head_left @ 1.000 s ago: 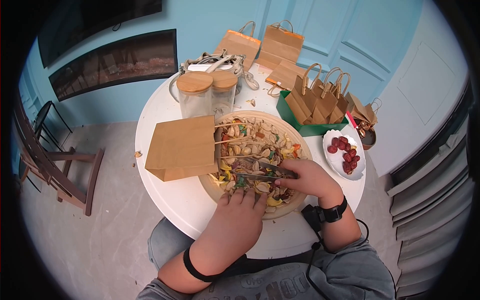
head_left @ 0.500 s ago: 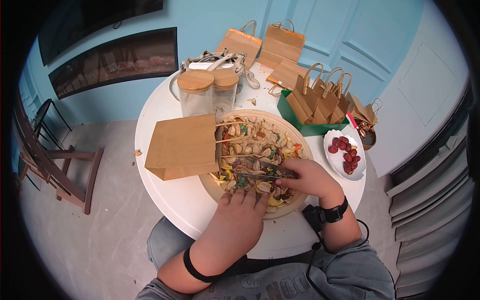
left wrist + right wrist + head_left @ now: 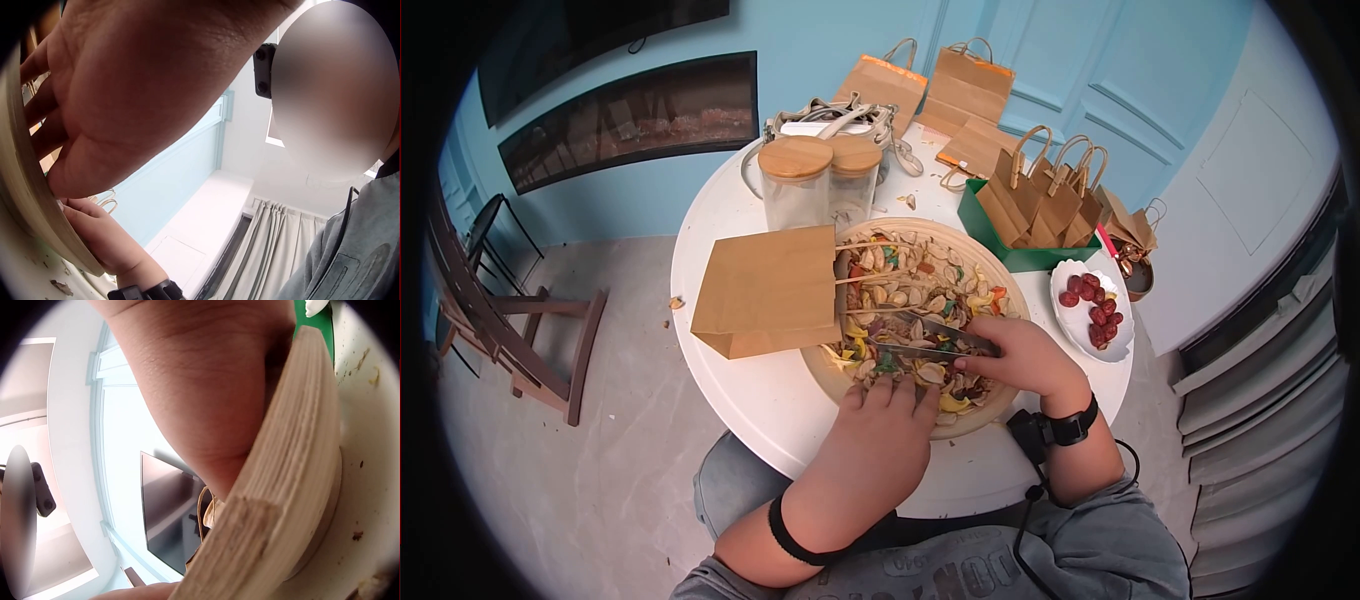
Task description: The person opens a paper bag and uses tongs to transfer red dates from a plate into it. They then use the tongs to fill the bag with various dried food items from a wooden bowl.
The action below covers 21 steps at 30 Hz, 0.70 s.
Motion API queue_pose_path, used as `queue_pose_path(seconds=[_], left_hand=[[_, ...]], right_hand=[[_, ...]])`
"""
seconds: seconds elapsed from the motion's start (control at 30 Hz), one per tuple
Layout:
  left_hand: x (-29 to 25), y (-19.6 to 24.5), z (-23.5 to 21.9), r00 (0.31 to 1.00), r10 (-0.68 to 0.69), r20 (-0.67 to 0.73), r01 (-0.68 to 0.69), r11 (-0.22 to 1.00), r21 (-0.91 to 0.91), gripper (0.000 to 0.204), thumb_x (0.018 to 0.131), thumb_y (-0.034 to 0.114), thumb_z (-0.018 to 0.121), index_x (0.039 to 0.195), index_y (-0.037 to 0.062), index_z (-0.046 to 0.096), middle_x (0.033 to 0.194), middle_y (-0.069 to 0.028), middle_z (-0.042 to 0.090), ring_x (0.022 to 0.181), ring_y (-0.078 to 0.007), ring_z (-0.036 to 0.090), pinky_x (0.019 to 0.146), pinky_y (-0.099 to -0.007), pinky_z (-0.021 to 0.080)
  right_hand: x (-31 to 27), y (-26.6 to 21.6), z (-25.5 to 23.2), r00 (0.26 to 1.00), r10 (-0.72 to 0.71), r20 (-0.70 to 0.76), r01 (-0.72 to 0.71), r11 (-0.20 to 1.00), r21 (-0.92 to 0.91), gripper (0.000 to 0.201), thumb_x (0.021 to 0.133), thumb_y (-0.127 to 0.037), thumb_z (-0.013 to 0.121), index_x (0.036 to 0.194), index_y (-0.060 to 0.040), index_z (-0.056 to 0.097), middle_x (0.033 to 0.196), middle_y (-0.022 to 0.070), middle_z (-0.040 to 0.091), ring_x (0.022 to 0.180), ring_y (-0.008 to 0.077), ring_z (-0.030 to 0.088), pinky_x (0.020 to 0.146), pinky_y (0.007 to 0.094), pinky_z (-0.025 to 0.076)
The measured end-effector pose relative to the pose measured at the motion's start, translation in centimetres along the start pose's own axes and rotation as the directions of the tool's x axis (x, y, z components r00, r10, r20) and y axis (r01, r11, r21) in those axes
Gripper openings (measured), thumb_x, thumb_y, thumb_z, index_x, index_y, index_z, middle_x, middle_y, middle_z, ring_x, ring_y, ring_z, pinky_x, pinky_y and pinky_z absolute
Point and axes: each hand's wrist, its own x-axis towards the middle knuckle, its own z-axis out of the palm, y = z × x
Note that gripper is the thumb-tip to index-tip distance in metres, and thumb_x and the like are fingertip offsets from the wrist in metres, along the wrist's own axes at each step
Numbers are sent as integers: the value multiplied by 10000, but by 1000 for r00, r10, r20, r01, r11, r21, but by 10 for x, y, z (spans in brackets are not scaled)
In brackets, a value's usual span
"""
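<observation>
In the head view a round wooden tray (image 3: 1012, 300) holds many dried slices and yellow, orange and green pieces (image 3: 897, 296). The right hand (image 3: 1032, 362) grips metal tongs (image 3: 940, 350) at their closed end, the two arms pointing left over the pieces. The left hand (image 3: 878, 440) rests at the tray's near edge, fingers spread on the pieces. A brown paper bag (image 3: 767, 292) lies on its side, its handles over the tray's left part. The left wrist view shows the left palm (image 3: 131, 94) by the rim; in the right wrist view the rim hides the right hand's (image 3: 200, 387) fingers.
Two glass jars with wooden lids (image 3: 795, 200) stand behind the tray, beside a strapped bag (image 3: 840, 120). At the right are a green box (image 3: 1025, 258) of small paper bags and a white dish (image 3: 1083, 340) of red fruits. More paper bags (image 3: 968, 92) stand at the back.
The head view has shifted very slightly. Both hands, the tongs and the paper bag keep nearly the same places.
</observation>
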Motion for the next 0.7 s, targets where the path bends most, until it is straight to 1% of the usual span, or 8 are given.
queue_pose_path(seconds=[0.37,0.47,0.53,0.57,0.63,0.7], left_hand=[[0,0,1,1000,3,-2,-2,1000,18,450,909,174,548,1337,38,570,1287,-191,601,1207,-357,564,1037,-478,417],[1,0,1,1000,4,1,-4,1000,15,449,909,172,546,1337,37,569,1287,-192,599,1203,-359,565,1037,-479,416],[1,1,0,1000,0,8,-1,1000,18,454,908,171,545,1341,34,564,1292,-195,594,1206,-359,562,1038,-481,415],[1,0,0,1000,0,9,-1,1000,18,454,908,171,545,1341,34,564,1292,-195,594,1206,-359,562,1038,-481,415],[1,0,0,1000,0,25,0,1000,9,459,910,171,544,1347,32,558,1298,-197,589,1216,-360,554,1041,-481,414],[1,1,-2,1000,-3,31,3,1000,2,461,911,172,544,1350,31,555,1301,-198,587,1222,-360,550,1044,-481,411]], right_hand=[[-1,0,-1,1000,-8,3,8,1000,12,381,845,-402,733,903,-52,593,808,164,630,773,360,621,679,417,485],[0,0,0,1000,10,17,-10,1000,-2,384,846,-400,733,897,-48,586,797,162,624,763,360,615,673,419,481],[0,1,0,1000,2,5,-2,1000,2,352,823,-338,762,978,-46,643,787,148,620,730,308,602,659,383,466],[0,1,1,1000,2,6,-2,1000,3,352,823,-338,762,978,-46,643,787,148,620,730,308,602,659,383,466],[0,2,1,1000,-24,-6,24,1000,0,388,845,-398,733,896,-45,580,785,159,616,752,359,609,665,421,476],[0,2,1,1000,-19,-2,19,1000,1,387,845,-398,734,896,-46,581,787,160,617,754,358,611,666,419,477]])
